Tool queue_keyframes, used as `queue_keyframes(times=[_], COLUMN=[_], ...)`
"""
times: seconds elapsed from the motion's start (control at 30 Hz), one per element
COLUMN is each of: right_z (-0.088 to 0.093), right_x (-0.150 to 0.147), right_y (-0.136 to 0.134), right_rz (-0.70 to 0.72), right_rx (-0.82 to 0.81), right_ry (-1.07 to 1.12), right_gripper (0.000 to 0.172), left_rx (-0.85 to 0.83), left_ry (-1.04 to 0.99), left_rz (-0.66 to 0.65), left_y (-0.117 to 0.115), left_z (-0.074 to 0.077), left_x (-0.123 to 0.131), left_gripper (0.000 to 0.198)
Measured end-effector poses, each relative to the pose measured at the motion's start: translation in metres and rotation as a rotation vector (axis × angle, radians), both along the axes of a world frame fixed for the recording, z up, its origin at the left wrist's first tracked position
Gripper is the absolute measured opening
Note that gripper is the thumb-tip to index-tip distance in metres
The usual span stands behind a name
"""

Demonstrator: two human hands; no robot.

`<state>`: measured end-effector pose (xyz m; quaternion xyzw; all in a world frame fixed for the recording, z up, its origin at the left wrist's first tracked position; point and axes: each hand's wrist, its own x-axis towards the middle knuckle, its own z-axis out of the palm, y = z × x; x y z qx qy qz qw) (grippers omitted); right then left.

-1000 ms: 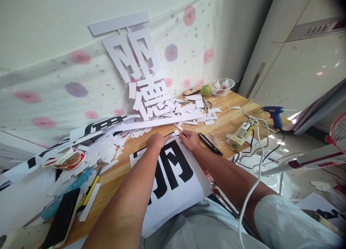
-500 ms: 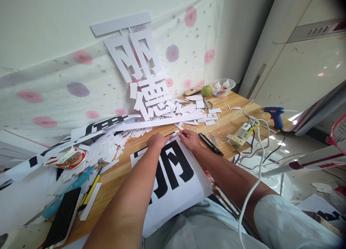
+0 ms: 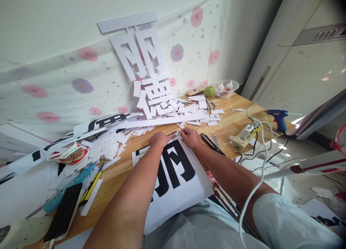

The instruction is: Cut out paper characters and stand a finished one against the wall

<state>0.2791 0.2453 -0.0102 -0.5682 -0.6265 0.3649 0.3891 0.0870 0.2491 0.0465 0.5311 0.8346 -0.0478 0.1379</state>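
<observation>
A white sheet (image 3: 186, 195) printed with a bold black character lies over the table's near edge and hangs toward my lap. At its far edge, my left hand (image 3: 160, 140) is closed on the paper, thumb reaching toward the right. Close beside it, my right hand (image 3: 191, 138) is pinched at the sheet's far right corner. A small dark reddish bit shows at its fingertips, too small to name. Just right of that hand lies a black, long-handled tool (image 3: 213, 144), with a thin metal blade (image 3: 216, 140) beside it.
Cut-out white characters (image 3: 155, 95) lean on the wall behind heaped paper scraps (image 3: 108, 146). At left lie a yellow cutter (image 3: 92, 187), a black phone (image 3: 65, 211) and a paper bowl piece (image 3: 71, 154). A power strip (image 3: 245, 135), blue glue gun (image 3: 278, 118) and white cable (image 3: 255, 191) are right.
The view has shifted slightly, so the scene sits a little further right. Both hands stay together at the sheet's far edge, with hardly any movement.
</observation>
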Motion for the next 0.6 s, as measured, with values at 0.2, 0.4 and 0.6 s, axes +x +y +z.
queue_keyframes(times=[0.2, 0.4, 0.6], right_z=[0.025, 0.035, 0.034], right_x=[0.002, 0.006, 0.007], right_y=[0.008, 0.010, 0.011], right_rz=[0.093, 0.126, 0.131], right_rx=[0.004, -0.004, 0.001], right_ry=[-0.289, -0.329, -0.306], right_gripper=[0.029, 0.026, 0.024], left_rx=[-0.017, -0.018, -0.011], left_ry=[0.006, -0.004, -0.007], left_rz=[0.022, 0.023, 0.019], left_y=[-0.001, 0.000, -0.001], left_z=[0.003, 0.003, 0.002], left_x=[0.002, 0.002, 0.002], left_gripper=[0.090, 0.091, 0.096])
